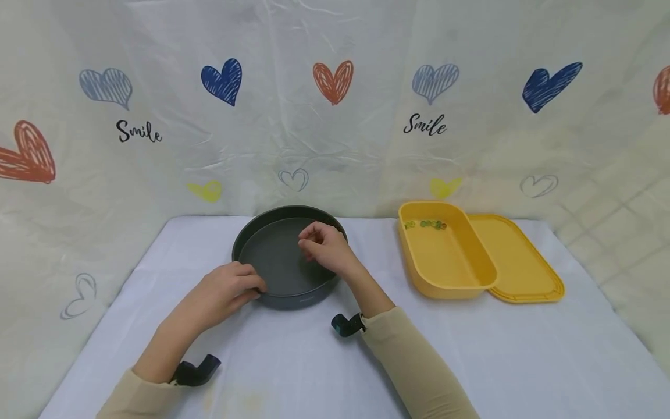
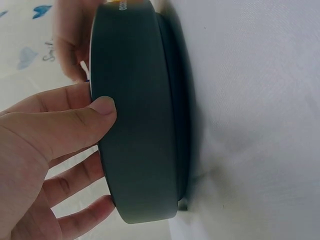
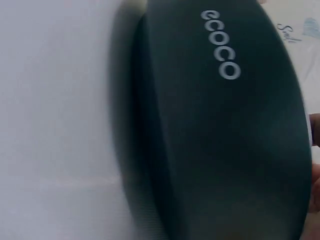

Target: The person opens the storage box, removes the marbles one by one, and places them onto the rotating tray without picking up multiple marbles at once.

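A dark round shallow tray (image 1: 277,256) with a raised wall stands on the table, "ecoco" printed on its outer side. My left hand (image 1: 227,291) grips its near left rim; in the left wrist view the thumb (image 2: 104,106) lies on the outer wall and the other fingers reach over the edge. Over the right part of the tray is my right hand (image 1: 327,247), its fingers bent and the fingertips close together. I cannot tell whether a small thing is between them. From the right wrist, the tray wall (image 3: 235,130) hides most of that hand.
Right of the tray stands a yellow box (image 1: 450,256), with several small green ring-like pieces (image 1: 433,224) near its far end. A flat yellow lid (image 1: 523,262) lies beside it, partly under its edge. A curtain with printed hearts (image 1: 335,81) hangs behind the white-covered table (image 1: 303,361).
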Action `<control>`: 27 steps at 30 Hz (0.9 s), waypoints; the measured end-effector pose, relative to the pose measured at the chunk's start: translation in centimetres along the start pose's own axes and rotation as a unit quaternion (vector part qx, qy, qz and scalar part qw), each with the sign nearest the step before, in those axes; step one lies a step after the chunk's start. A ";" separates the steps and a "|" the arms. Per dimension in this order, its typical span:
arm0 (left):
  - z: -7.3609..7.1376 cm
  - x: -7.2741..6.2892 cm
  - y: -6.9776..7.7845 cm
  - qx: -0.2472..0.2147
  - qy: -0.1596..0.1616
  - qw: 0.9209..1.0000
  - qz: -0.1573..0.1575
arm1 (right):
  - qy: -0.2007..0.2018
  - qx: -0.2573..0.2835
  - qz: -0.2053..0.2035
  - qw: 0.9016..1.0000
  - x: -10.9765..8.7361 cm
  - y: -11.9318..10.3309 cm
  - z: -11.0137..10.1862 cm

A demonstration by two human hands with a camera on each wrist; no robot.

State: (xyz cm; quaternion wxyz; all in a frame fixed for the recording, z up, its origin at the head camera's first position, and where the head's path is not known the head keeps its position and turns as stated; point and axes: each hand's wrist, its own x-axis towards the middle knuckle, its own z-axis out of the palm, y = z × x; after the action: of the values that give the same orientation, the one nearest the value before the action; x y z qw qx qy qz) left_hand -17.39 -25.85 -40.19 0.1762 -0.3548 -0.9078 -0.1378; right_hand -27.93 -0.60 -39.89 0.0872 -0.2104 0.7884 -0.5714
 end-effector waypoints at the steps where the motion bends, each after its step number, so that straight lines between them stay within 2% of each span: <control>1: 0.0 0.0 0.0 0.000 0.000 1.000 0.000 | -0.001 -0.024 -0.003 1.000 0.0 0.0 0.1; 6: -0.1 -0.1 0.1 0.001 0.002 1.000 0.001 | -0.018 -0.131 -0.024 0.991 0.0 0.4 0.6; 13: 0.1 0.0 0.0 0.003 0.002 1.000 0.004 | -0.037 -0.276 -0.053 0.959 -0.2 0.4 1.1; 22: -0.1 0.0 0.2 0.001 0.000 1.000 0.004 | -0.057 -0.362 -0.053 0.929 -0.4 0.4 1.5; 27: 0.0 0.1 0.2 -0.001 0.001 1.000 0.007 | -0.055 -0.375 -0.047 0.924 -0.5 0.2 1.6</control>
State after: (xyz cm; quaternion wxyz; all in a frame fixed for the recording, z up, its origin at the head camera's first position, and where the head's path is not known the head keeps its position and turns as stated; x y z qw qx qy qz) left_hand -17.29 -25.68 -40.13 0.1777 -0.3609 -0.9051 -0.1380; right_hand -26.96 -1.68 -40.68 0.0178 -0.2956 0.9283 -0.2251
